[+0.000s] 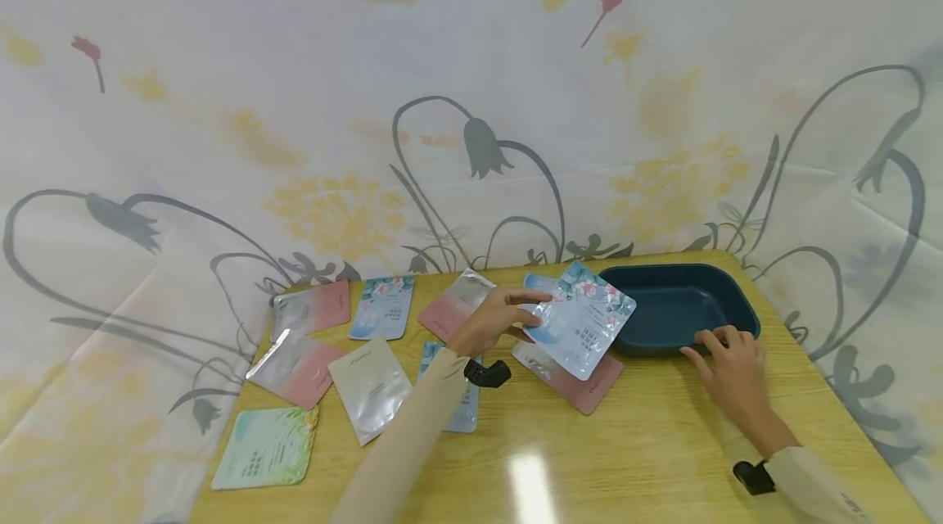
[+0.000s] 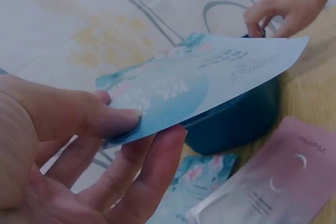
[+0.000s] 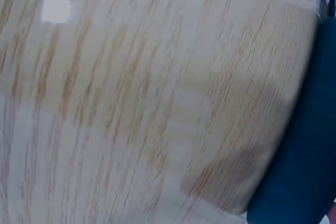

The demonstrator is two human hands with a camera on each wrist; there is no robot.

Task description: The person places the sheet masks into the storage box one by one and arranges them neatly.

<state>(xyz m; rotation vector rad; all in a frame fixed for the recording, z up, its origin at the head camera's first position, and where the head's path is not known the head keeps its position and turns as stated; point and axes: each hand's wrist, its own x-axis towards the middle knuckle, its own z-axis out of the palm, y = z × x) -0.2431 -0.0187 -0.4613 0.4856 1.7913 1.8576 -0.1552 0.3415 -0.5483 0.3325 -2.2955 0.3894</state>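
Note:
My left hand (image 1: 489, 323) pinches a blue floral sachet (image 1: 585, 323) by its edge, thumb on top and fingers beneath. The left wrist view shows this sachet (image 2: 184, 82) raised and tilted before the dark blue basin (image 2: 236, 119). Partly covered below it are a pink-and-silver sachet (image 1: 589, 393) and another blue floral sachet (image 1: 536, 284). My right hand (image 1: 733, 368) grips the near right rim of the basin (image 1: 681, 270), fingers curled over the edge. The basin's visible inside holds nothing. In the right wrist view, only the basin's side (image 3: 299, 156) appears, with the hand out of sight.
Several sachets lie on the wooden table (image 1: 575, 475) to the left, among them a green one (image 1: 268, 446), a cream-silver one (image 1: 371, 389) and a pink one (image 1: 313, 307). Under my left forearm a blue sachet (image 1: 464, 409) is partly hidden. A flower-printed cloth (image 1: 471, 98) hangs behind.

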